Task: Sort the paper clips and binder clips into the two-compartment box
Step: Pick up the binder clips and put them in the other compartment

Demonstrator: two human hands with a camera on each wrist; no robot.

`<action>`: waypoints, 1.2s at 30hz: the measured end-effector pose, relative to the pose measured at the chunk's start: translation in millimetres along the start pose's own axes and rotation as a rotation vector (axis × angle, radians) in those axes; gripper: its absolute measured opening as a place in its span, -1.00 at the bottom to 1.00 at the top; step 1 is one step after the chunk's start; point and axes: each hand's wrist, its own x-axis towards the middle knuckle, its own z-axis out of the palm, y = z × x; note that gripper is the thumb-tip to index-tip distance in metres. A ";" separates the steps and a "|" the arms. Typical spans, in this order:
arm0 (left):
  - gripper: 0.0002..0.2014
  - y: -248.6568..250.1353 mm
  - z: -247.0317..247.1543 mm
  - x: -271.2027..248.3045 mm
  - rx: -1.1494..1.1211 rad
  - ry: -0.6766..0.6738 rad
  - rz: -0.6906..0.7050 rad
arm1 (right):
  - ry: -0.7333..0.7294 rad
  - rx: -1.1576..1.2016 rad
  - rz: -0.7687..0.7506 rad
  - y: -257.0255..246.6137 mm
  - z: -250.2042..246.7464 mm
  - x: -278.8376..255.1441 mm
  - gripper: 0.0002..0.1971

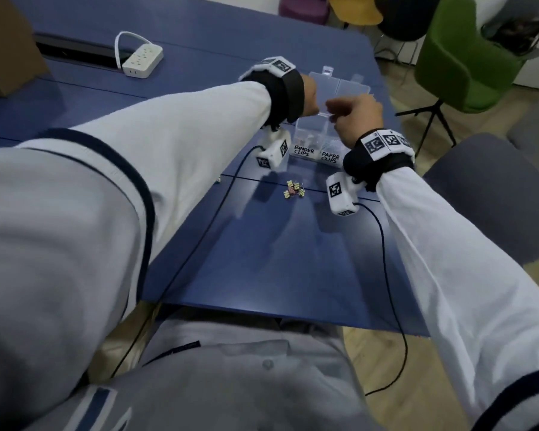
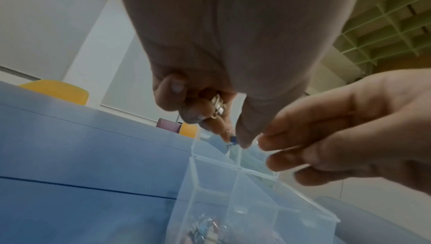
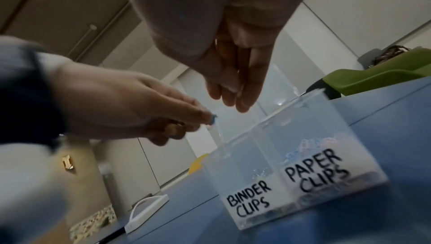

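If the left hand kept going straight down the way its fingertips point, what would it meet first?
Probably the open BINDER CLIPS compartment of the clear box. The left hand, pinching a small blue clip, hangs just above it, though depth is uncertain.

On the table (image 1: 262, 259) before me: two-compartment box (image 1: 339, 88), binder-clips compartment (image 1: 304, 135) left, paper-clips compartment (image 1: 330, 147) right, open lid behind. Loose binder clips (image 1: 294, 190) lie nearer me. My left hand (image 1: 309, 94) and right hand (image 1: 355, 115) hang above the box. Power strip (image 1: 142, 61) far left.
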 end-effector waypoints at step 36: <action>-0.71 -133.7 72.4 -137.3 0.049 -0.012 -0.129 | -0.391 -0.139 -0.054 1.5 46.4 -80.8 -0.72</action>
